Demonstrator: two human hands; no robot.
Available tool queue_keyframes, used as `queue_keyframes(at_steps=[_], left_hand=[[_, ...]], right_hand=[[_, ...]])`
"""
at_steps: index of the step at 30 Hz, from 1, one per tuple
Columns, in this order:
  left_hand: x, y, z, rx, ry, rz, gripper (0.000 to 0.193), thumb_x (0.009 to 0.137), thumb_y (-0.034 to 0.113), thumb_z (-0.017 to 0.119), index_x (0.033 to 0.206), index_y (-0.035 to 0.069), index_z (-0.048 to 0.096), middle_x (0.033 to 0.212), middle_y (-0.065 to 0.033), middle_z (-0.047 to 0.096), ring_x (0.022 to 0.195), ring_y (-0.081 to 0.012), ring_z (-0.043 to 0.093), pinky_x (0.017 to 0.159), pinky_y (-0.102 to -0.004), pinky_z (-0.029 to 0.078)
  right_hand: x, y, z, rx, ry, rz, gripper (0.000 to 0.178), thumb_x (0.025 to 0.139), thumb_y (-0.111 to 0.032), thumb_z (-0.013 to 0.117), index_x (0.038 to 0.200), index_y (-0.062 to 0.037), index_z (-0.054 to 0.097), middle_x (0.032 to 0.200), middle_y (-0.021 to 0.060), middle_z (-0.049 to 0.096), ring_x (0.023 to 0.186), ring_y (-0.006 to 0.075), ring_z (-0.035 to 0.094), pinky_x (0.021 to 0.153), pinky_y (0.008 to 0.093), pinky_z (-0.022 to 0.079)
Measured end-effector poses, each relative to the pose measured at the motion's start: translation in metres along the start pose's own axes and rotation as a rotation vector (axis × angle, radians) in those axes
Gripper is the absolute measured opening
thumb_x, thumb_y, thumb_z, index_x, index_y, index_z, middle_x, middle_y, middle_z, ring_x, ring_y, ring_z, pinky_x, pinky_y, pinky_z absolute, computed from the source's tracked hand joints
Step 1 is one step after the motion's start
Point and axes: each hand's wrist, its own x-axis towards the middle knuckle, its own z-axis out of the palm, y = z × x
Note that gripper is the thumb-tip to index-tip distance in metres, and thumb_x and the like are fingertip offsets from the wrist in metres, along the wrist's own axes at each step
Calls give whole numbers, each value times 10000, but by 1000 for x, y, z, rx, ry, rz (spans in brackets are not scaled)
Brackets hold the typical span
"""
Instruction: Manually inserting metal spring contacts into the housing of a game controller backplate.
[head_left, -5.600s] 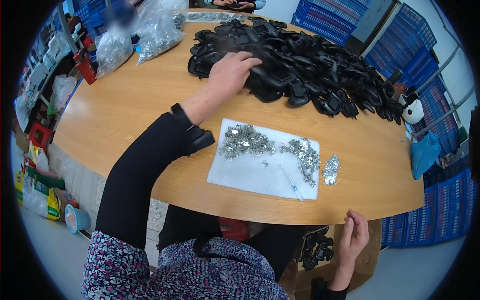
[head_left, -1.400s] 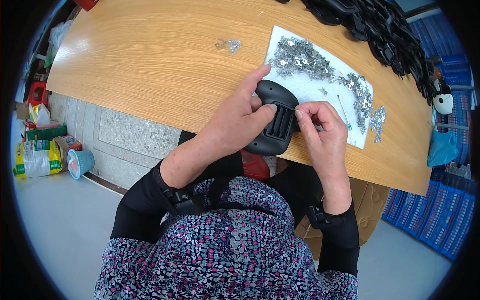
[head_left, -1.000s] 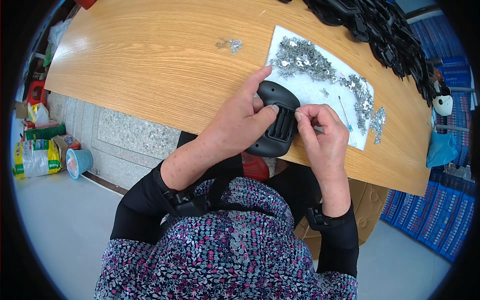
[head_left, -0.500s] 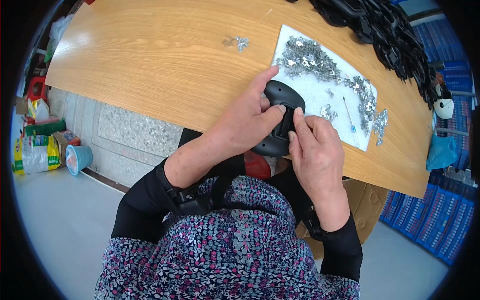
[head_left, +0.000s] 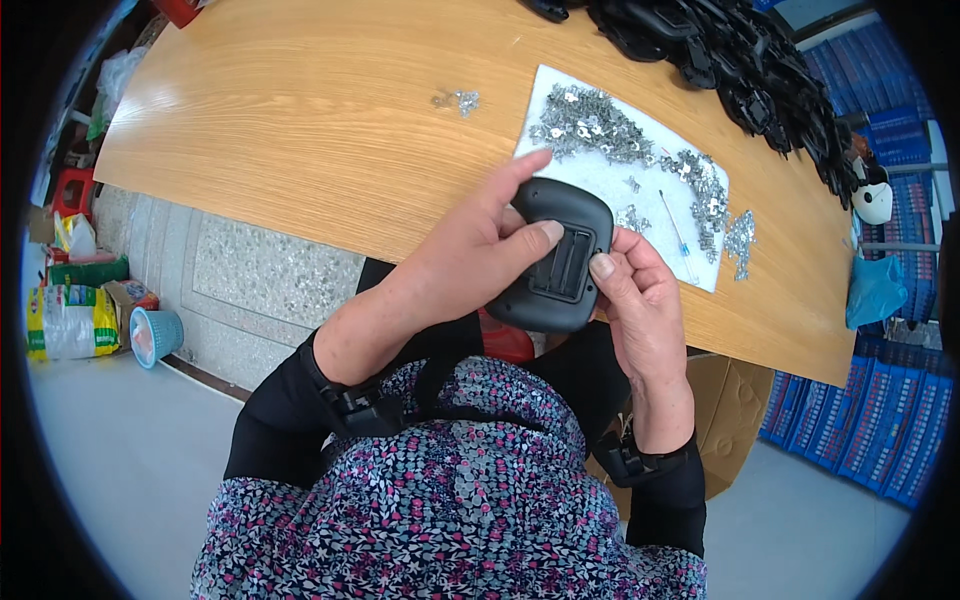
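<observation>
the left hand (head_left: 450, 248), forefinger spread, holds the black casing (head_left: 590, 210) near centre while the fingers of the right hand (head_left: 645, 305) pinch its three-o'clock edge, the slotted bay (head_left: 563, 270) uncovered (whether metal sits inside cannot be told) and many metal pieces (head_left: 598, 128) at one o'clock left loose.

Wooden table (head_left: 300, 130) with white mat (head_left: 605, 177), black casings (head_left: 735, 75)
</observation>
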Motion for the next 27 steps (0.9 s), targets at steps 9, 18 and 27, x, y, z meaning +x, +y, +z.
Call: queue_keyframes(at_steps=[9, 18, 27], left_hand=[[3, -8, 4, 563, 81, 317, 516, 919, 145, 636, 1407, 27, 515, 1041, -130, 640, 981, -213, 655, 774, -340, 538], [5, -8, 4, -99, -43, 42, 403, 944, 141, 549, 1316, -11, 571, 1102, -127, 654, 993, -189, 649, 837, -328, 533], [-5, 0, 14, -358, -83, -64, 408, 1093, 288, 347, 1329, -1, 512, 1173, -82, 601, 1064, -116, 575, 904, -313, 494]], right_hand=[[-11, -2, -2, -80, -52, 7, 312, 980, -142, 675, 1258, -15, 610, 898, -36, 643, 773, 25, 561, 665, 186, 450], [-17, -28, 11, 103, -99, -87, 279, 1033, -191, 592, 1217, 17, 624, 863, -5, 636, 684, 57, 575, 659, 221, 496], [15, 20, 41, -201, 121, -402, 188, 983, -92, 666, 1139, 13, 679, 909, 4, 667, 803, 52, 574, 724, 222, 485]])
